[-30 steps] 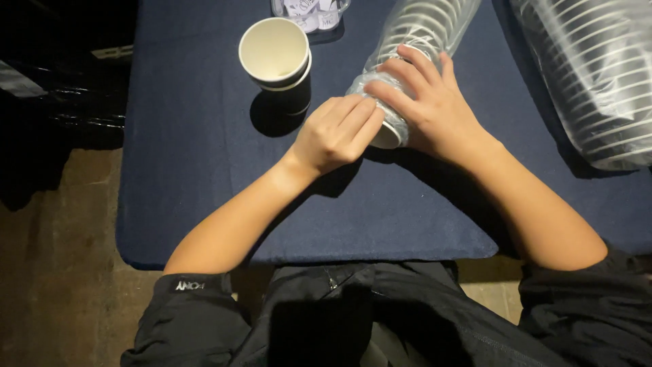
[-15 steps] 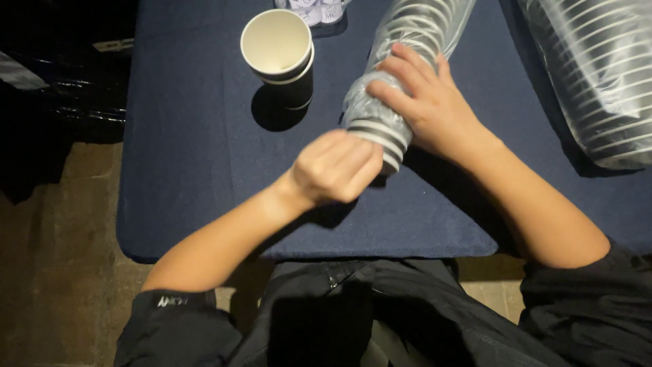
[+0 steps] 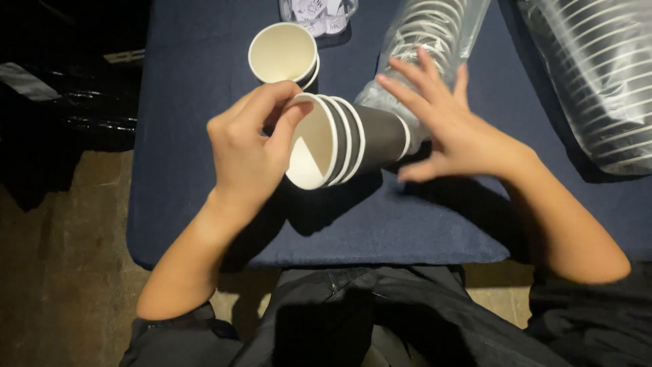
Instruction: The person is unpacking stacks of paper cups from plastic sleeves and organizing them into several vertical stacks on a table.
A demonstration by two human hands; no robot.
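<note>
Evidently my left hand (image 3: 248, 153) pinches the rim of about 4 nested paper cups (image 3: 343, 139) held sideways over the blue table (image 3: 176, 170), while my right hand (image 3: 451, 126), fingers spread, steadies the plastic sleeve (image 3: 431, 30); light, thin-walled, crushable, so I would grip at the stiffer rims.

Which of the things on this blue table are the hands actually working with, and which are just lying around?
In hand:
left hand gripping the pulled-out nested cups
right hand on the plastic-wrapped cup sleeve
upright cups nearby

Lying about:
second wrapped cup sleeve at right
small clear container at the table's far edge
</note>
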